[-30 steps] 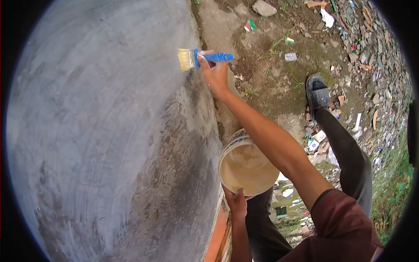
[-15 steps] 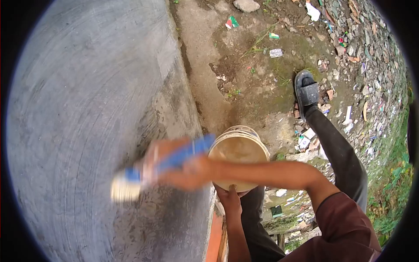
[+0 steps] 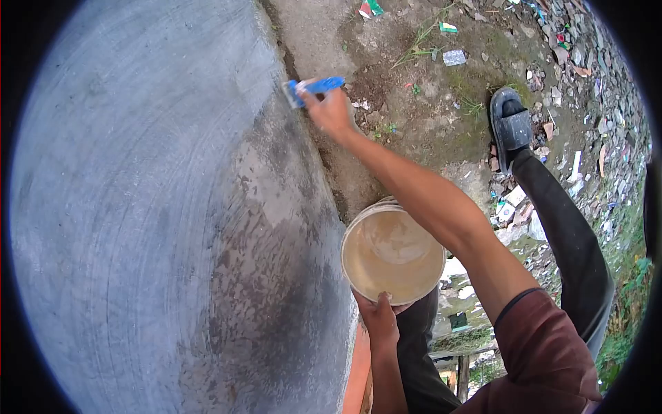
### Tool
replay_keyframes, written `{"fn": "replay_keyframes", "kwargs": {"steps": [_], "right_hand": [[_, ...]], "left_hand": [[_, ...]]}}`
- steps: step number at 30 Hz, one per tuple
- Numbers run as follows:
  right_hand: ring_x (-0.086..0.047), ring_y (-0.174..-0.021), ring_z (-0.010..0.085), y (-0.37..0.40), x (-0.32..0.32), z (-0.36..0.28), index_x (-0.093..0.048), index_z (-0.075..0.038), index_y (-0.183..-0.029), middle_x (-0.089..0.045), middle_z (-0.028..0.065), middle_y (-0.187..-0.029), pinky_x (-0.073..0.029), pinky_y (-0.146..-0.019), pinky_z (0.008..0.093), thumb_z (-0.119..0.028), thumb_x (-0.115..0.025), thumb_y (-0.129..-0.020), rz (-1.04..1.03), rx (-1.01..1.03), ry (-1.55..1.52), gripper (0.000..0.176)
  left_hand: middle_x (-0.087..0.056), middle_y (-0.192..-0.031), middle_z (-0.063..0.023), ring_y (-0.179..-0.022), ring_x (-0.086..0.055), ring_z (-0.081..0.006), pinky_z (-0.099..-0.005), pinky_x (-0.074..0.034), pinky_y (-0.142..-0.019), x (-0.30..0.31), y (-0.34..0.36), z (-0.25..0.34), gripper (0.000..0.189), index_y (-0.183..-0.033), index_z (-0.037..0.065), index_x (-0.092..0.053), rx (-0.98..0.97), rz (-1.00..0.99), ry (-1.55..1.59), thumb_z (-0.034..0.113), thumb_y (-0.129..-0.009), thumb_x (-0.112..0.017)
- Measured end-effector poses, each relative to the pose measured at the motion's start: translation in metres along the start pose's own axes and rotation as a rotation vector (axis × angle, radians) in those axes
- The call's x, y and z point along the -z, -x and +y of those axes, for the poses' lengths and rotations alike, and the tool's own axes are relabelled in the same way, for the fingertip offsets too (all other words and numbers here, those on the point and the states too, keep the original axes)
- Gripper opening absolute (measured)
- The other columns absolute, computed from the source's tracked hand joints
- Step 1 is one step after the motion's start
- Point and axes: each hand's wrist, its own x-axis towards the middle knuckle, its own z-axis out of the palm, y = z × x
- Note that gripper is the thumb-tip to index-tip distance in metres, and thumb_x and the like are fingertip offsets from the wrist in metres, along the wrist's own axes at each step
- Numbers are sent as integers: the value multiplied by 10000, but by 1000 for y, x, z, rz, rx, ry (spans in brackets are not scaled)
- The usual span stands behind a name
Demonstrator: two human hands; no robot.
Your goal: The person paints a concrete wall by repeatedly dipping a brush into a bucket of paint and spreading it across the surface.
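Closest to me, my left hand (image 3: 378, 319) gripped the near rim of the bucket (image 3: 347, 238). The thumb was hooked over the edge and the other fingers were out of sight beneath it, so I took them as clamped on the rim. The bucket sat level between my body and the wall (image 3: 138, 207), and its round mouth faced the camera. It held a pale tan, milky liquid that covered the bottom but lay well below the rim, and the inner sides were smeared with the same colour. An orange strip (image 3: 352, 372) ran along the wall's lower edge just beside that hand.

My right arm crossed over the far side of the bucket and reached up the wall's edge. Most of the wall showed pale grey with sweeping curved strokes, which I judged to be already brushed over. A darker, mottled patch spread across the lower middle toward the edge. That looked like the part left to cover, though I could not tell wet from bare for certain.

Farther out, my right hand (image 3: 331, 110) had its fingers closed around the blue handle of the brush (image 3: 310, 87), whose bristles touched the wall's edge. Beyond lay the dirt ground (image 3: 414, 138), a sandal (image 3: 512, 127) on my foot and scattered litter (image 3: 452, 56).
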Motion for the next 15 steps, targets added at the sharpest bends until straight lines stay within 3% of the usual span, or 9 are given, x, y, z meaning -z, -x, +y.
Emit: {"fn": "replay_keyframes", "kwargs": {"steps": [3, 5, 7, 8, 10, 14, 15], "right_hand": [[-606, -698, 121, 47, 7, -65, -685, -32, -1033, -684, 45, -800, -473, -620, 271, -150, -659, -901, -132, -6, -223, 179], [-607, -749, 118, 83, 32, -128, -682, -22, -977, -674, 57, -847, -472, -643, 261, -126, -663, -899, -255, -60, -449, 130], [-608, -802, 118, 117, 50, -162, -655, -13, -962, -663, 71, -909, -470, -651, 252, -103, -667, -896, -492, 28, -778, 112], [-608, -802, 118, 119, 58, -169, -655, -13, -962, -663, 71, -909, -470, -651, 252, -103, -667, -896, -490, 26, -775, 112], [-612, -850, 117, 118, 66, -175, -626, -11, -982, -654, 90, -922, -483, -663, 248, -79, -661, -896, -636, 251, -603, 115], [-629, -793, 115, 56, 25, -102, -640, -17, -1039, -667, 82, -955, -500, -651, 269, -134, -670, -898, -303, -229, -816, 186], [-641, -795, 127, 37, 19, -79, -649, -16, -1032, -678, 85, -951, -505, -642, 278, -138, -681, -887, -232, -202, -724, 192]], "left_hand": [[-361, -1379, -204, -1167, -552, -353, -480, -627, -748, 2, 1, -4, 663, -1474, 118, -158, -3, -9, -48, -59, -865, -352], [-360, -1380, -205, -1170, -550, -356, -476, -627, -750, 4, -4, -6, 663, -1476, 116, -156, -40, -37, -44, -59, -866, -349], [-354, -1382, -210, -1177, -544, -365, -476, -626, -754, 11, -8, -6, 657, -1476, 106, -146, -6, -42, -3, -61, -869, -336], [-361, -1374, -216, -1165, -552, -372, -484, -625, -755, 14, -11, -7, 642, -1469, 97, -147, -11, -40, -6, -62, -874, -325], [-370, -1366, -216, -1154, -560, -373, -487, -624, -757, 12, -13, -4, 633, -1464, 95, -154, -25, -27, 14, -64, -874, -323], [-387, -1351, -212, -1143, -571, -368, -495, -619, -770, 6, -15, 6, 623, -1450, 96, -175, -30, 27, 19, -73, -870, -325], [-387, -1351, -212, -1143, -571, -368, -495, -619, -770, 3, -16, 8, 623, -1450, 96, -175, -30, 35, 10, -73, -870, -325]]}}
